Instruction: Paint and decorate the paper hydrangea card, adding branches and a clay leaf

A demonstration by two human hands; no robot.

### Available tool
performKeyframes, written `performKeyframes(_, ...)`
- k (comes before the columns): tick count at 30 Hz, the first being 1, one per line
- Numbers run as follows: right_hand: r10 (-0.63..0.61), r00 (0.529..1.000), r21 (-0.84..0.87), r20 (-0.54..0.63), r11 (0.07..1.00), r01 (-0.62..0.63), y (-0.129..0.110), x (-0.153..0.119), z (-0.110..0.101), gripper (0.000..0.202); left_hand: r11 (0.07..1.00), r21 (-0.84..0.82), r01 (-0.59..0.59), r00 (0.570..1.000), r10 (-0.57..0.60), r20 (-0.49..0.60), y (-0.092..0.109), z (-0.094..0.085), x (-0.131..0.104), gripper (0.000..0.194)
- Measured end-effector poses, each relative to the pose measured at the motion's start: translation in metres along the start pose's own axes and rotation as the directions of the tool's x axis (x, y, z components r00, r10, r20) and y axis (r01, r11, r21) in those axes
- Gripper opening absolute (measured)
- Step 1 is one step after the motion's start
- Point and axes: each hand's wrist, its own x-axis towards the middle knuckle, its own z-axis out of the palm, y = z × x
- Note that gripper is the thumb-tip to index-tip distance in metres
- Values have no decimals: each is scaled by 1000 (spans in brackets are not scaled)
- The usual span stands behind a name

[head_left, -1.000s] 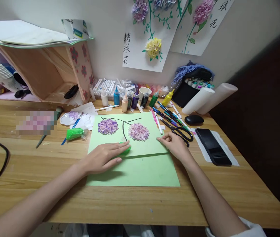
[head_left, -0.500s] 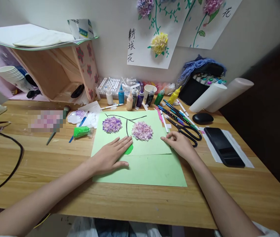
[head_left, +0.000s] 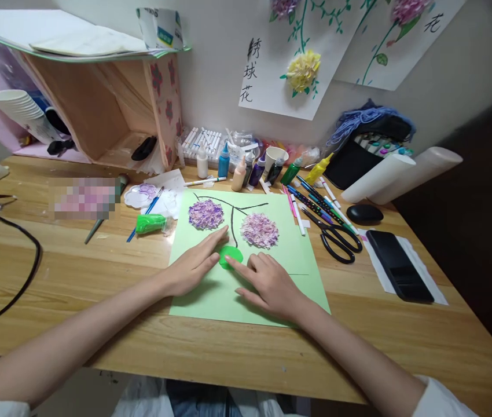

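Note:
Light green paper lies on the wooden desk, with a purple flower and a pinker flower of crinkled bits on it, joined by dark drawn stems. Below the middle stem is a flat, bright green oval that looks like soft clay. My left hand rests tilted at the oval's left side, fingers stretched out and thumb at its edge. With its index finger my right hand touches the oval; its thumb is held out and the other fingers are bent. Neither hand grips anything.
Black scissors, pens and a phone lie to the right. Paint bottles line the back. A green packet and brushes are left of the paper; a black cable curves farther left.
My right hand has moved left from the paper's right edge onto the green oval. My left hand has drawn back and turned on its side, uncovering more of the oval. The view has shifted slightly.

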Motion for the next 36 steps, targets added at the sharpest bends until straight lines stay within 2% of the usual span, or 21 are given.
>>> performKeyframes(4, 48, 994, 40, 99, 998, -52, 0, 8, 5, 49, 999, -39, -3, 1000, 2, -13, 0, 1, 0, 64)
performKeyframes(7, 51, 995, 42, 83, 998, -55, 4, 9, 7, 45, 995, -100, -14, 999, 10, -34, 0, 2, 0, 62)
performKeyframes(10, 59, 995, 13, 77, 998, -60, 3, 9, 9, 48, 988, -149, -30, 998, 21, -59, -2, 4, 0, 58)
performKeyframes(14, 70, 994, -30, 87, 997, -67, 1, 10, 10, 55, 986, -165, -28, 998, 17, -67, -2, 4, 0, 55)
performKeyframes(19, 60, 996, -23, 70, 998, -59, 1, 10, 10, 54, 981, -193, -23, 997, 9, -72, -1, 4, 0, 54)
performKeyframes(32, 104, 991, -31, 79, 994, -102, -8, 18, 10, 60, 988, -154, -26, 994, 9, -110, 0, 4, 0, 50)
performKeyframes(36, 127, 991, 7, 49, 992, -128, -9, 18, 11, 56, 983, -177, -38, 993, 18, -113, 0, 4, 0, 50)
